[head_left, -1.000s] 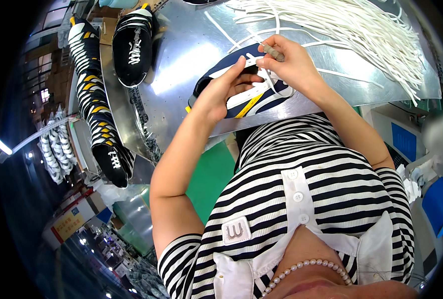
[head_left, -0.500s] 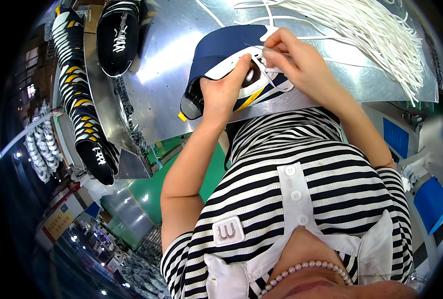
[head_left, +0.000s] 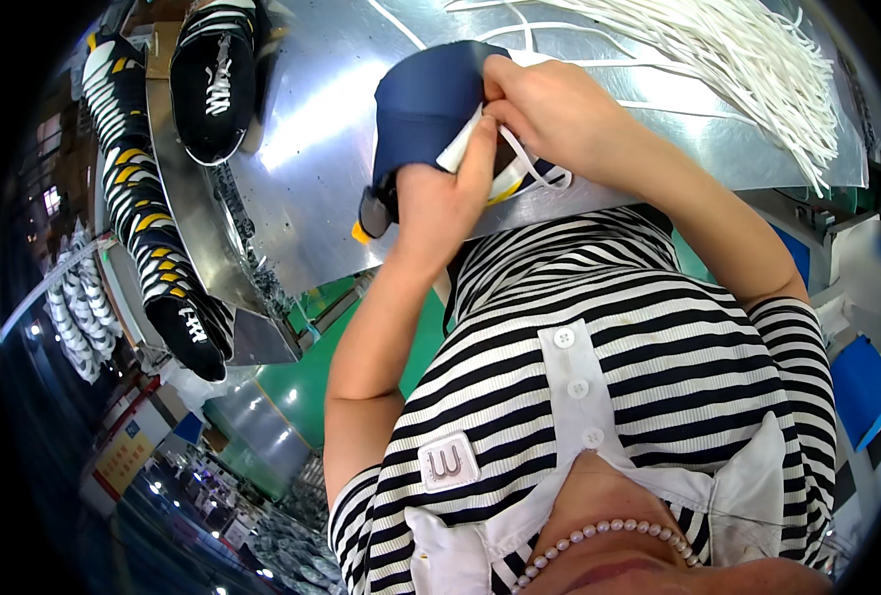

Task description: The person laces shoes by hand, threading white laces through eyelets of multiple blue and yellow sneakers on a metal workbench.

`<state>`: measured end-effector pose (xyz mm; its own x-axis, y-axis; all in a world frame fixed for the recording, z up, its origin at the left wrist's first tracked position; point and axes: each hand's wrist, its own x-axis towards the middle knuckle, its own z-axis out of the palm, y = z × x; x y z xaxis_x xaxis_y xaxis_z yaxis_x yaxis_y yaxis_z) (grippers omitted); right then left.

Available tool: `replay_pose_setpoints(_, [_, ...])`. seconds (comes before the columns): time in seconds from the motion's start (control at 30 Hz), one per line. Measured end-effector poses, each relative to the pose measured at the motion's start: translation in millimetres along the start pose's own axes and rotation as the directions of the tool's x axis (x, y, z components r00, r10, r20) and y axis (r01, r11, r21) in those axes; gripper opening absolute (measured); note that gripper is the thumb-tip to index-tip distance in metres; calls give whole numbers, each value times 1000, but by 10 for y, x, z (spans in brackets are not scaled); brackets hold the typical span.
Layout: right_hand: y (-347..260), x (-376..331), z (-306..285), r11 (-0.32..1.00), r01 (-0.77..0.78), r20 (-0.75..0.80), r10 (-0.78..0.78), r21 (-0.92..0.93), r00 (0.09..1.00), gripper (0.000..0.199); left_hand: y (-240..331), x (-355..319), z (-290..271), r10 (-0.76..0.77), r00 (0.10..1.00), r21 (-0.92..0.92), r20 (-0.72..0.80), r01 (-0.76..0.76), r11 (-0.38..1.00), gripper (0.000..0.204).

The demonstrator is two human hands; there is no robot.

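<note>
A navy shoe upper (head_left: 422, 111) with white and yellow trim is held over the near edge of the metal table. My left hand (head_left: 438, 213) is closed round its near side, thumb pressed on the white eyelet strip (head_left: 457, 149). From the right, my right hand (head_left: 564, 114) pinches at that strip, its fingertips against the left thumb. A white shoelace (head_left: 526, 157) loops down below the right fingers, which seem to grip it; the exact pinch is hidden behind the knuckles.
A big bundle of white laces (head_left: 728, 69) spreads over the metal table (head_left: 311, 213) at the far right. Black laced shoe uppers stand at the left: one upper (head_left: 214, 99) on the table and a long nested row (head_left: 148, 213) along a metal ledge beside it.
The upper has turned so its navy side faces up more and its opening shows less. My right hand has moved left, close to my left thumb.
</note>
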<state>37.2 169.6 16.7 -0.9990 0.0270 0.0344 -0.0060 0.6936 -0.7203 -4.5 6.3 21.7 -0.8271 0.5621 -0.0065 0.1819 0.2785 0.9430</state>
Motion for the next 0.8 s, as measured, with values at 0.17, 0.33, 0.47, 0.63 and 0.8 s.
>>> replay_pose_setpoints(0.17, [-124, 26, -416, 989, -93, 180, 112, -113, 977, 16, 42, 121, -225, -309, 930, -170, 197, 343, 924, 27])
replay_pose_setpoints(0.33, [223, -10, 18, 952, 131, -361, -22, 278, 932, 19, 83, 181, -183, -276, 951, -213, 140, 301, 930, 15])
replay_pose_setpoints(0.47, [203, 15, 264, 991, 122, -400, -92, 52, 912, 19, -37, 244, -160, -251, 967, -140, 40, 254, 957, 20])
replay_pose_setpoints(0.63, [230, 93, 325, 989, -4, -457, -63, -145, 887, 18, 186, 210, -548, -339, 794, -265, 504, 516, 814, 21])
replay_pose_setpoints(0.8, [216, 116, 359, 992, -39, -460, -21, -121, 888, 20, 1150, -223, -1547, 164, 986, -995, -11, -26, 93, 23])
